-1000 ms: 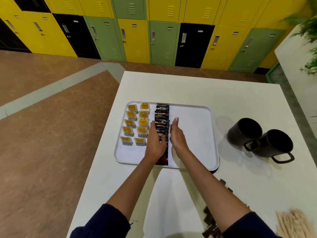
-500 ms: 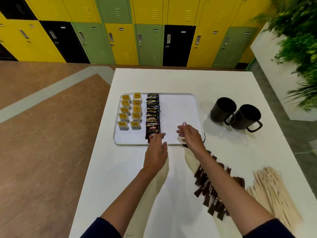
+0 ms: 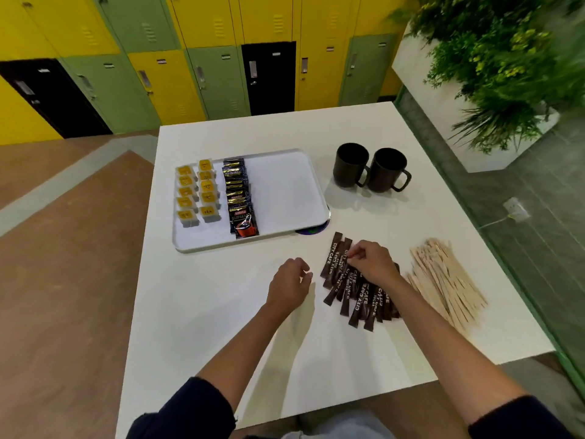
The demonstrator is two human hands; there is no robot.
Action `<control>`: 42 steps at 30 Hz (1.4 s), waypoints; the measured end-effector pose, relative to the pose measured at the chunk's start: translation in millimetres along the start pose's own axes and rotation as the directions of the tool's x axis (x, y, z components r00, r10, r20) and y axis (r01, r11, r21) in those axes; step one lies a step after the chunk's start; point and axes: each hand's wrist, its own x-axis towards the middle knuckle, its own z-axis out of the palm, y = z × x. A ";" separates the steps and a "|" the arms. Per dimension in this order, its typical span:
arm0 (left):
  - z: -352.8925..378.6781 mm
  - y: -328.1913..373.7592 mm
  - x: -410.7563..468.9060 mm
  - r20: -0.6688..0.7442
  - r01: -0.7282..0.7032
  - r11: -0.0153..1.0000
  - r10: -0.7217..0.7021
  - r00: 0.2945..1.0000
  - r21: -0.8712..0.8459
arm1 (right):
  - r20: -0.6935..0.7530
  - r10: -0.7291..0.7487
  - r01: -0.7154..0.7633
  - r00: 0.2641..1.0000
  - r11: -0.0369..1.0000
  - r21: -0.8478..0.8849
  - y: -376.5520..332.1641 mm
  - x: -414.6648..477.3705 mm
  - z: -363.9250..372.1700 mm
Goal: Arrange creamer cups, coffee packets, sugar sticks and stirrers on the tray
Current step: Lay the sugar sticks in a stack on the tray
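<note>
A white tray (image 3: 285,191) holds two rows of yellow-lidded creamer cups (image 3: 198,193) at its left and a column of black coffee packets (image 3: 239,198) beside them. In front of the tray, on the table, lies a heap of dark brown sugar sticks (image 3: 356,289). My right hand (image 3: 372,261) rests on that heap, its fingertips pinching one stick at the upper left of the pile. My left hand (image 3: 289,285) hovers over bare table left of the sticks, fingers loosely curled, holding nothing. A pile of wooden stirrers (image 3: 446,282) lies right of the sticks.
Two black mugs (image 3: 368,167) stand right of the tray. A dark round disc (image 3: 311,230) peeks from under the tray's near right corner. A planter with greenery (image 3: 493,68) sits beyond the table's right edge; lockers (image 3: 205,58) line the far wall.
Both hands left the coffee packets on the tray and came back toward me. The right hand went right onto the sugar sticks; the left stopped in front of the tray. My view swung right.
</note>
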 end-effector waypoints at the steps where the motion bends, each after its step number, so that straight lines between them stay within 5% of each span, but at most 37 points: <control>1: 3.9 3.9 1.3 0.006 -0.001 1.000 0.001 1.000 0.009 | 0.007 -0.004 0.004 1.000 1.000 -0.027 4.0 -1.2 -1.6; 10: 27.8 29.6 31.8 -0.026 0.080 0.997 -0.080 0.996 0.006 | 0.190 -0.234 0.285 0.954 0.904 -0.320 25.0 10.3 6.4; 18: 36.5 35.0 46.1 -0.015 0.140 0.987 -0.139 0.990 0.081 | 0.311 -0.360 0.455 0.879 0.830 -0.322 35.1 36.8 -5.5; 22: 32.3 34.7 49.6 0.095 0.130 0.966 -0.154 0.983 0.222 | 0.402 -0.351 0.447 0.845 0.877 -0.174 33.8 48.2 -20.7; 28: 25.7 40.3 53.5 0.207 0.143 0.967 -0.187 0.960 0.209 | 0.501 -0.277 0.143 0.820 0.946 0.291 25.7 57.4 -45.0; 32: 20.1 37.3 48.1 0.215 0.252 0.962 -0.225 0.950 -0.103 | 0.476 -0.225 0.029 0.850 0.922 0.385 20.3 59.7 -45.3; 36: 12.3 38.9 37.6 0.267 0.398 0.743 -0.297 0.917 -0.539 | 0.396 -0.146 -0.025 0.906 0.919 0.394 14.4 66.4 -32.4; 42: 6.0 41.0 32.9 0.306 0.377 0.659 -0.227 0.925 -0.651 | 0.350 -0.121 -0.036 0.929 0.911 0.410 -1.3 68.2 -11.0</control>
